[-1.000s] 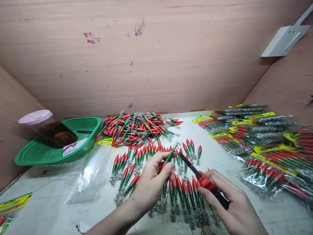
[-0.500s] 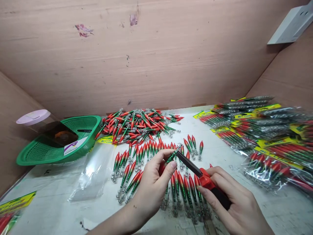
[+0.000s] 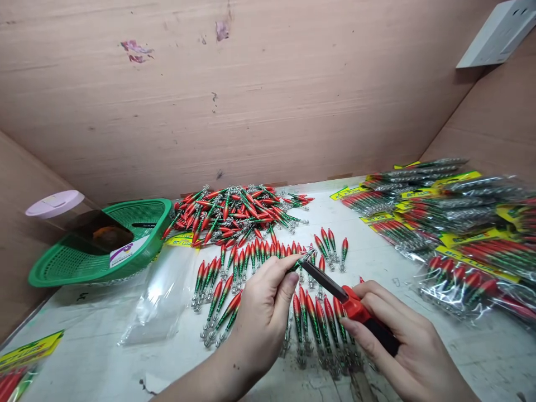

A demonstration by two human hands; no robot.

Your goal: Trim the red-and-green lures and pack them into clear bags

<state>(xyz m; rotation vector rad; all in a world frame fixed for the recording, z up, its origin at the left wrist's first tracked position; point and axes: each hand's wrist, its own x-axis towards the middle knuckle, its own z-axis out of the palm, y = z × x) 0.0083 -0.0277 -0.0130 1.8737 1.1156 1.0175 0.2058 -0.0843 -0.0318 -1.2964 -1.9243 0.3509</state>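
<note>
My left hand [image 3: 268, 304] is closed around a squid jig [image 3: 296, 264], its fingers hiding most of the body. The jig's hook crown points up and to the right. In my right hand [image 3: 404, 335] is a red-and-black-handled tool [image 3: 354, 304] with a long, narrow dark end; whether it is pliers or scissors I cannot make out. The tip of that end meets the jig close to its hooks. Below the hands, a row of red-and-green jigs [image 3: 320, 326] lies on the white tabletop [image 3: 209, 371]. More rows lie behind and left of my left hand.
A heap of loose jigs [image 3: 234, 212] lies near the back panel. On the right are piled bagged jigs [image 3: 452, 218] with yellow header cards. At left, a green basket [image 3: 46, 271] holds a lidded cup [image 3: 98, 229]. Clear plastic bags [image 3: 153, 307] lie beside it.
The left fingers have shifted slightly around the jig, whose hooks now show a little higher and farther right. The tool stays at the hook end, and the view has tilted slightly.
</note>
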